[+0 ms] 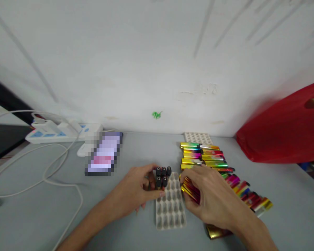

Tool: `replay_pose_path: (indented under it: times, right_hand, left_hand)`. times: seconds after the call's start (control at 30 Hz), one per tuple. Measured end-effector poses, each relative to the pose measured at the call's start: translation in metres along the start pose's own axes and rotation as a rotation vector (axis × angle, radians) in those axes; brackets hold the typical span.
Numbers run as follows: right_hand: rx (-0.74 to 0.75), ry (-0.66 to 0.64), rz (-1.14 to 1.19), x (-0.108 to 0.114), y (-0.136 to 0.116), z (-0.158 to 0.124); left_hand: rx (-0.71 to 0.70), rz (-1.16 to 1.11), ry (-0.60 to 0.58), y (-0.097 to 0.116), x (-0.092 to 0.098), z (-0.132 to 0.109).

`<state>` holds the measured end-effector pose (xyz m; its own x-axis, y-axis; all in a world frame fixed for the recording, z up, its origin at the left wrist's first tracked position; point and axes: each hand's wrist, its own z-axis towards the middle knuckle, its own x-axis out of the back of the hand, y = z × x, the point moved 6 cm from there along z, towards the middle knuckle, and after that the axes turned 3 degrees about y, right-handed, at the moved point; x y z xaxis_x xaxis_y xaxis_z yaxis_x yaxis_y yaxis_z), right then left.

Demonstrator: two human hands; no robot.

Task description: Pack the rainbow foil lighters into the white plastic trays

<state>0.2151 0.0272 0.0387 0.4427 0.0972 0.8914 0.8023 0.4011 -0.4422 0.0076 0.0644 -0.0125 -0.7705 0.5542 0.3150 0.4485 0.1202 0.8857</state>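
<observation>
My left hand [136, 186] is closed round a small bunch of lighters [162, 176], their black tops with round holes facing me. This bunch is over the far left part of a pale slotted tray [171, 209], whose near slots look vacant. To the right of the tray, my right hand [209, 195] curls round several shiny gold and red lighters [191, 190]. My fingers and palm partly hide them. More metallic lighters [204, 155] in mixed colours lie in rows beyond and to the right of this hand.
A second slotted tray [198, 137] lies against the wall. A red bag [285, 132] stands at the right. On the left are a phone [104, 153], a power strip [94, 129] with plugs, and a looping white cable [78, 191]. A gold item [216, 232] sits under my right wrist.
</observation>
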Motion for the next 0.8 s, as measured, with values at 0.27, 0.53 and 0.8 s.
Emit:
replay_pose_path:
  times: [0.27,0.53,0.8]
  right_hand:
    - [-0.041,-0.059,-0.008,0.002,0.002,0.0]
    - [-0.019,-0.045,-0.042,-0.001,0.002,-0.004]
    - [0.012,-0.083,-0.166,-0.006,-0.009,0.002]
  left_hand:
    - [0.036,0.016,0.034,-0.006,0.001,0.001]
    - [0.066,-0.01,0.093,-0.003,0.001,0.003]
    - [0.058,-0.015,0.079,-0.002,0.001,0.001]
